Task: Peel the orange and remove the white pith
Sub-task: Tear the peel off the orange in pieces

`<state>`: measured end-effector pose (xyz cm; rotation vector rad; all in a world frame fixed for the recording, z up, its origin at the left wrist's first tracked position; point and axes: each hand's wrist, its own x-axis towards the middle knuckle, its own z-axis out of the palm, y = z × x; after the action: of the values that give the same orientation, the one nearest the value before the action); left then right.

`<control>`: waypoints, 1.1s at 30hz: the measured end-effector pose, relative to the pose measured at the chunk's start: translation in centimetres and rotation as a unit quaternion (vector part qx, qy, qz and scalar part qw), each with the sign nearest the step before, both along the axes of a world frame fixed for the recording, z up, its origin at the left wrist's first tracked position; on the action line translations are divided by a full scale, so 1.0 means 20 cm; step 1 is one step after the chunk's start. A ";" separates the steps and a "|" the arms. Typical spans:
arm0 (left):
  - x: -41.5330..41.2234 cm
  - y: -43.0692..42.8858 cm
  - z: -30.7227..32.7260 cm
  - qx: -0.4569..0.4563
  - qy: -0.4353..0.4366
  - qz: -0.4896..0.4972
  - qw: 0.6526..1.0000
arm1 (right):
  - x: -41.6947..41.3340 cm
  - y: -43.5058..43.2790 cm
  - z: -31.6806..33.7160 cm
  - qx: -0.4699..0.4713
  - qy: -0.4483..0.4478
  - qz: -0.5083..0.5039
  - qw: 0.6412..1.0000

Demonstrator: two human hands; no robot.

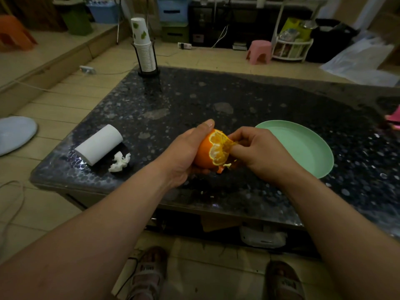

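- The left hand [184, 152] grips the orange [205, 152] from the left, thumb laid over its top, holding it above the near middle of the dark speckled worktop [249, 100].
- The orange is part peeled: flesh and white pith [216, 151] show on its right face, and rind covers the left.
- The right hand [259, 152] has its fingers curled, pinching a strip of peel [231, 144] at the exposed patch.
- A small scrap of peel [220, 169] lies just below the fruit.
- A green plate [311, 148] sits to the right, partly behind the right hand.
- To the left lie a paper roll [99, 145] and, just beside it, a crumpled tissue [119, 162].
- A stack of paper cups [144, 48] stands in a holder at the far left corner.
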<state>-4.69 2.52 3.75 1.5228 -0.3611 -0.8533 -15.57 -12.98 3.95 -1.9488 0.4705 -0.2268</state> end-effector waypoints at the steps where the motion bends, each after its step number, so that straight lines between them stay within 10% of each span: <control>1: 0.00 0.00 0.00 -0.002 0.002 -0.004 1.000 | 0.00 0.00 0.00 -0.002 0.002 -0.001 1.000; 33: 0.05 0.05 -0.05 -0.052 0.148 -0.073 0.985 | 0.02 -0.01 -0.02 -0.085 -0.051 0.031 0.995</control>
<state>-3.60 3.53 2.73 1.2617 -0.2949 -1.1415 -15.11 -13.12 3.53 -2.1039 0.3306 -0.3342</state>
